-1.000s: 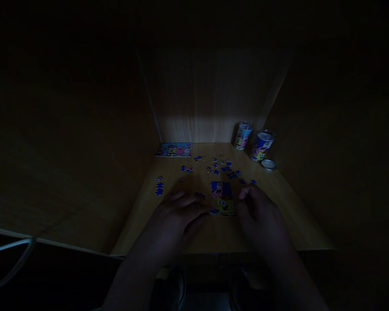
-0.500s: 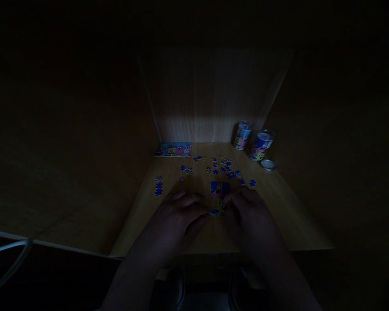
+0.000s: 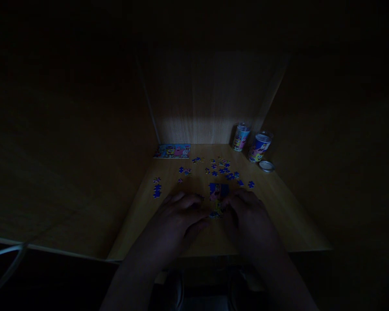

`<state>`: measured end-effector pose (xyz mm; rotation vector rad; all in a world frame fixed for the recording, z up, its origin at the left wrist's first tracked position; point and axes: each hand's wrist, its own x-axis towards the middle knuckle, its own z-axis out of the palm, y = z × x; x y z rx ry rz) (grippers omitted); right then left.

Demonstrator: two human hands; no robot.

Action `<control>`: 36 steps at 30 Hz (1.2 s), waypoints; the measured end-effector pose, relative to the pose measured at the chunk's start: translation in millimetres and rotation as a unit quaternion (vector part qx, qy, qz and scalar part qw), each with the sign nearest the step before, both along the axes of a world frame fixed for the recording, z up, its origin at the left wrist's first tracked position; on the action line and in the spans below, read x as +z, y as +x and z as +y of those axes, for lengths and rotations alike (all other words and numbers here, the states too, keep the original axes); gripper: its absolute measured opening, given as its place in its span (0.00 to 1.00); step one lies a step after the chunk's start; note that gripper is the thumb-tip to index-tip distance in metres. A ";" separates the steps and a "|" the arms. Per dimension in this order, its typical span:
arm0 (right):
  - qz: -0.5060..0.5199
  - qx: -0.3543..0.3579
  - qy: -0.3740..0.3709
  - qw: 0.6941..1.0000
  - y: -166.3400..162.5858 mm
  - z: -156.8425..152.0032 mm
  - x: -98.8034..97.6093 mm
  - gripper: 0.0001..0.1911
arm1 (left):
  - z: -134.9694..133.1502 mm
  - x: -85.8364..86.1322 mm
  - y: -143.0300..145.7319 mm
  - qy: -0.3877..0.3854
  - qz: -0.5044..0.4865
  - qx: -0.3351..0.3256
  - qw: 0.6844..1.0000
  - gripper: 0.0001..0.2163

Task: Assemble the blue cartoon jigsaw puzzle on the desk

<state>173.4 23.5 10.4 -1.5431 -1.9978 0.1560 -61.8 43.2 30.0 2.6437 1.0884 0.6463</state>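
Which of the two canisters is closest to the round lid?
The dark-blue canister, just behind the lid; the light-blue canister stands farther back.

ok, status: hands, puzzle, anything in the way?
Bare left hand by left edge of flat blue-and-yellow jigsaw section. Bare right hand partly covering its right side. Grips unclear, dim. Small blue jigsaw pieces loose beyond.

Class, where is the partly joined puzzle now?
In the head view, the puzzle lies just right of centre, between the left hand and right hand.

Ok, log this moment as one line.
left hand: beside joined puzzle section | right hand: over its lower right | loose pieces: mostly beyond hands | canisters: upright, back right
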 end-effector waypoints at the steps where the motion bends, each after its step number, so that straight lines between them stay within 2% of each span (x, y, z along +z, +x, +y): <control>1: -0.002 -0.001 0.000 1.000 -0.2 0.0 0.2 0.09 | -0.1 0.3 0.1 0.001 -0.003 -0.001 1.000 0.12; 5: 0.001 0.001 0.002 1.000 -0.6 0.1 0.1 0.09 | 0.4 0.3 0.4 0.008 -0.029 0.004 1.000 0.15; 9: 0.001 -0.001 0.001 1.000 -0.7 -0.3 0.4 0.08 | 2.0 -0.2 -0.1 0.025 -0.046 0.039 0.998 0.09; 15: 0.008 0.002 -0.004 1.000 -1.2 -0.5 2.8 0.09 | -1.3 0.0 0.0 0.006 -0.029 0.081 0.996 0.05; 18: 0.006 -0.001 -0.009 1.000 -1.0 -0.3 2.6 0.09 | -3.7 -1.0 0.8 -0.002 0.003 0.100 0.995 0.09; 23: 0.011 -0.004 -0.005 1.000 -0.6 -0.3 1.1 0.08 | -3.1 -3.3 0.2 -0.028 0.038 0.102 0.994 0.16; 36: 0.002 -0.008 -0.016 1.000 -0.1 -0.4 -0.3 0.07 | -2.5 -4.9 -1.3 -0.030 0.043 0.105 0.993 0.14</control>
